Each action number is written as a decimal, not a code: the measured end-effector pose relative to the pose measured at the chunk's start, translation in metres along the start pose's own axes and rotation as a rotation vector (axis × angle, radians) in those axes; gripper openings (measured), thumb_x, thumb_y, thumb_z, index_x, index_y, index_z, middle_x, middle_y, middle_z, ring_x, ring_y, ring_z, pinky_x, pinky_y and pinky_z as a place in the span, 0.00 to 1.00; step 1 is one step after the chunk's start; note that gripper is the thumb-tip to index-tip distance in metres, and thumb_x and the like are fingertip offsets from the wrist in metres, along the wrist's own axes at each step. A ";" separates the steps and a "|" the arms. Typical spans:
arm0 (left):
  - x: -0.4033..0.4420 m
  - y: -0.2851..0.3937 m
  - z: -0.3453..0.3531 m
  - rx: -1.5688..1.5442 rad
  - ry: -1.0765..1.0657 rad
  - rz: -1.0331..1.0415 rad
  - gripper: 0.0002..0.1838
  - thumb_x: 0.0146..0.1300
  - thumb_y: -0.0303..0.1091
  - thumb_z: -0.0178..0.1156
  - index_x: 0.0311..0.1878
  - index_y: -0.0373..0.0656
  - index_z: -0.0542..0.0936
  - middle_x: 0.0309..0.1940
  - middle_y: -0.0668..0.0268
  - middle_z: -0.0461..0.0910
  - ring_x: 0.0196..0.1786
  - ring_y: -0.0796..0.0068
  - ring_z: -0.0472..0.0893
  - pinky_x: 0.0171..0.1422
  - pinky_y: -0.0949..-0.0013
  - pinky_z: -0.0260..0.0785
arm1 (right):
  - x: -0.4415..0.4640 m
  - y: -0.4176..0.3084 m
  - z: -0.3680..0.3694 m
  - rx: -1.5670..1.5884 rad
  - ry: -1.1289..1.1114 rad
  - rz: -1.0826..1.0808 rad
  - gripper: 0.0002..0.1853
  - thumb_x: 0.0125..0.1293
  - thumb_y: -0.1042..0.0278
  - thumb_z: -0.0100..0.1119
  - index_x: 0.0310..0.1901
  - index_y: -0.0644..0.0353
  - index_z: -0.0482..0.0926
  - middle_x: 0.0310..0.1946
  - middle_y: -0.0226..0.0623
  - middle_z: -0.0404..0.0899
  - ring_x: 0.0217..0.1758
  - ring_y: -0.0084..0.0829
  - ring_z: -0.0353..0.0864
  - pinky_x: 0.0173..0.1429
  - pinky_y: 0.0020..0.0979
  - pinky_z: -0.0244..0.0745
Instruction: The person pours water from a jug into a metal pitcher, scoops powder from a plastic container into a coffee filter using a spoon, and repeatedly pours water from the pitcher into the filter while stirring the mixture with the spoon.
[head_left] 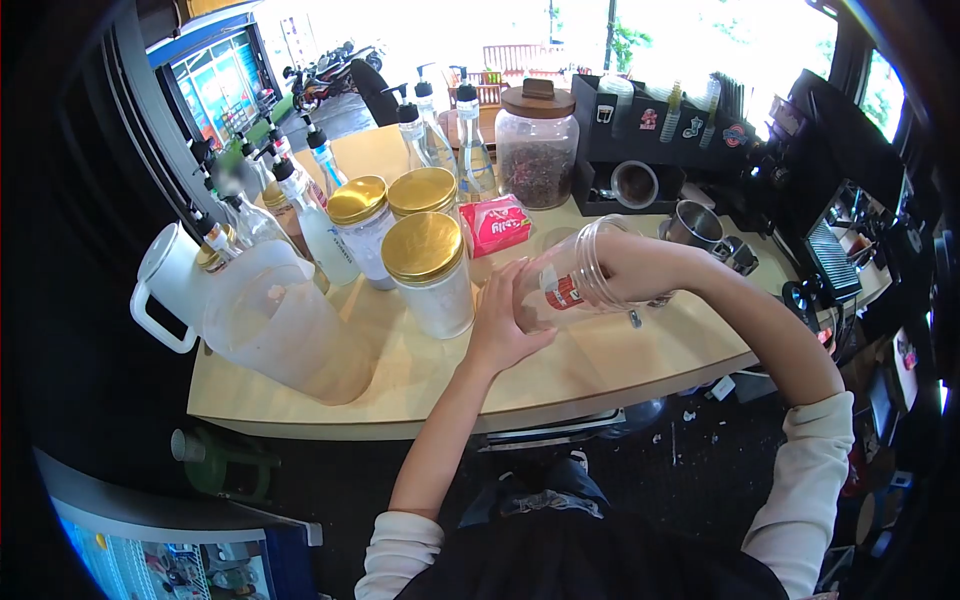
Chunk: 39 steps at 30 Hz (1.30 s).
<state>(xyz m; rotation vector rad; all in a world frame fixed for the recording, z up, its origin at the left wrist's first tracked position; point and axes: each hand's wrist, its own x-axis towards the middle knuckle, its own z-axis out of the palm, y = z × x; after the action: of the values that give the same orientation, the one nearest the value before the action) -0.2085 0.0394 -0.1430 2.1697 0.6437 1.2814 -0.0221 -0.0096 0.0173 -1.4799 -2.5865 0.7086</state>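
A clear jar (548,268) with a red-and-white label lies tilted over the table, its ringed mouth toward the right. My left hand (500,318) is closed around its base end. At the mouth, my right hand (640,268) reaches in past the rim; its fingers are mostly hidden, so I cannot tell what they hold. Just behind the jar lies a pink-and-white packet (497,225). To the left of my left hand stands a gold-lidded jar (430,285) with white contents, beside two more gold-lidded jars (360,225).
A large translucent pitcher (290,330) and a white jug (170,280) stand at the table's left end. Several pump bottles (320,240) line the back left. Behind are a wooden-lidded jar (538,150) and a black organizer (650,130); a metal cup (695,225) stands right.
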 end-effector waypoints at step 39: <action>0.007 -0.007 0.037 -0.180 0.131 -0.307 0.43 0.32 0.34 0.78 0.56 0.35 0.70 0.48 0.61 0.75 0.51 0.69 0.77 0.56 0.64 0.71 | -0.185 0.131 -0.056 -0.003 0.800 0.085 0.11 0.59 0.77 0.61 0.44 0.60 0.81 0.27 0.39 0.74 0.27 0.37 0.75 0.31 0.34 0.68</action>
<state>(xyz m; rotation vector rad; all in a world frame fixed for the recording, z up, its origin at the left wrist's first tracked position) -0.1734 0.0413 -0.1581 1.7745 0.8427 1.2681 0.1967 -0.0875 0.0402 -1.4716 -1.9169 0.0646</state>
